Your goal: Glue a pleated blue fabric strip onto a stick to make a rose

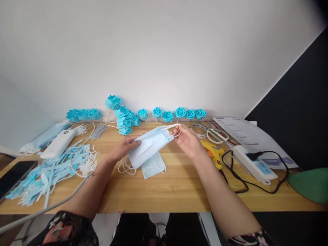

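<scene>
Several light-blue face masks (148, 145) are held tilted in a small stack above the table. My left hand (128, 146) is closed on their left end, thumb on top, with white ear loops hanging below it. At the other end, my right hand (188, 139) has its fingers bent around the white ear loops (169, 126), drawing them out from the masks. Another blue face mask (154, 165) lies flat on the table beneath, partly hidden by the held ones.
Blue rose-shaped flowers (180, 112) line the wall. Cut blue strips (61, 171), a white power bank (58, 143) and a phone (16, 176) lie left. At right are scissors (217, 135), a yellow glue gun (214, 153), a power strip (255, 164) and black cable.
</scene>
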